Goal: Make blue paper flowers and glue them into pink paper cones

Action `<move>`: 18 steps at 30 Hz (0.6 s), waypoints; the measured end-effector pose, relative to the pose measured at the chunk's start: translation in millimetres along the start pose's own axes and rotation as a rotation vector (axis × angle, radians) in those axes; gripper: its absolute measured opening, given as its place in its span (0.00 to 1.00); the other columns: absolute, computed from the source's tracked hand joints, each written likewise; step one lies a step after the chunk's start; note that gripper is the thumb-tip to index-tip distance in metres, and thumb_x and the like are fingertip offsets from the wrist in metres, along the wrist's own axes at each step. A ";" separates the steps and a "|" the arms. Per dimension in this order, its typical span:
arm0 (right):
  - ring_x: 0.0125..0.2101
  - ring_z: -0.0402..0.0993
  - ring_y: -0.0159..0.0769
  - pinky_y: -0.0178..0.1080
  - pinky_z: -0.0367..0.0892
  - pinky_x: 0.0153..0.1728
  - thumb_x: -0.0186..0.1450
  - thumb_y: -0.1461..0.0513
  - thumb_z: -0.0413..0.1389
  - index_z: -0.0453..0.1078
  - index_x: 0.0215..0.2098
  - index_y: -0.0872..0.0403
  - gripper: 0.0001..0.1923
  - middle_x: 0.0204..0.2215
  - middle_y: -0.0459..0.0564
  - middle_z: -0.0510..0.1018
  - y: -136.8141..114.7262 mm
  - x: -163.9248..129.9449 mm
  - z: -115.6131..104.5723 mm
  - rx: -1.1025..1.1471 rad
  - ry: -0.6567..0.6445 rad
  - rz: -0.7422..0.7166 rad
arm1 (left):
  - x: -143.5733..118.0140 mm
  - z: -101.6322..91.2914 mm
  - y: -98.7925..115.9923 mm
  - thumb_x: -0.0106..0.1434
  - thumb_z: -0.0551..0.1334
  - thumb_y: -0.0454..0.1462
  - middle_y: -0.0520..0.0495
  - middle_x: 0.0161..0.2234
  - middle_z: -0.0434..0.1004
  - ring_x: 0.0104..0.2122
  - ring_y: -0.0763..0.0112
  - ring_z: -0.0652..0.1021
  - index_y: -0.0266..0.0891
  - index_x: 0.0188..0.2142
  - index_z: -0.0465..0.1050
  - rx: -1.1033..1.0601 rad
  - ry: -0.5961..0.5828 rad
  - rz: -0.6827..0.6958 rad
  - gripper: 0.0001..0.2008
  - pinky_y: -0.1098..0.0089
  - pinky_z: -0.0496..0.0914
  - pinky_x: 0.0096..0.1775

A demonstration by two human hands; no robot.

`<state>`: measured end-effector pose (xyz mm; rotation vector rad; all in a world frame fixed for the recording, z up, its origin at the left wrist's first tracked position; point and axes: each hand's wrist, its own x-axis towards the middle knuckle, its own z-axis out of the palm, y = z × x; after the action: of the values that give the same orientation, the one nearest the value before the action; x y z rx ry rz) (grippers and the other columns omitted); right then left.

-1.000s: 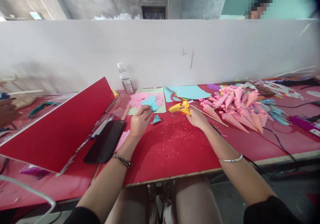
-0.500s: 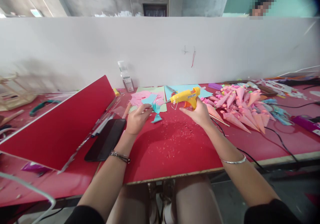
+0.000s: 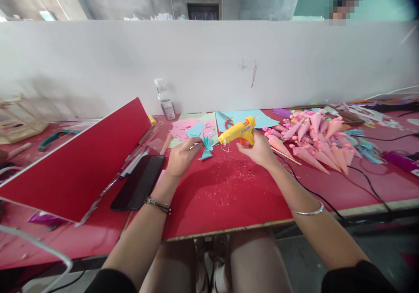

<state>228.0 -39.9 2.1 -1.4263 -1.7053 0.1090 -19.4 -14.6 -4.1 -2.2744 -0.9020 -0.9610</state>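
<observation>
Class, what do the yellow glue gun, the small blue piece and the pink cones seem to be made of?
Glue gun: probably moulded plastic, smooth with a slight sheen. Blue piece in the left hand: apparently thin matte paper, cut into a fringe. Pink cones: likely rolled paper or card, matte, tapering to points.

Both forearms stretched forward, bare. Left hand (image 3: pixel 181 156) pinched, fingers curled. Right hand (image 3: pixel 258 149) closed in a grip, wrist raised
</observation>
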 end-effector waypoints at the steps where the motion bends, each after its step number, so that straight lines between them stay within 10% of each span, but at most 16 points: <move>1: 0.16 0.60 0.29 0.32 0.55 0.18 0.50 0.55 0.55 0.62 0.31 0.54 0.13 0.17 0.42 0.65 -0.1 0.2 0.0 -0.007 -0.005 0.002 | 0.5 -0.4 0.6 0.62 0.51 0.34 0.50 0.36 0.77 0.29 0.74 0.75 0.42 0.33 0.73 0.014 0.004 0.006 0.11 0.74 0.65 0.32; 18: 0.18 0.65 0.31 0.32 0.57 0.19 0.51 0.59 0.52 0.62 0.32 0.54 0.11 0.19 0.43 0.68 3.8 1.1 1.0 0.029 -0.040 0.017 | 2.7 -2.4 2.0 0.61 0.53 0.33 0.50 0.34 0.77 0.26 0.76 0.74 0.41 0.31 0.73 0.048 0.056 0.049 0.10 0.74 0.65 0.31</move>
<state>230.2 -37.3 -0.1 -1.4263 -1.7173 0.1712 -17.6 -16.4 -1.0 -2.2084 -0.8331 -0.9668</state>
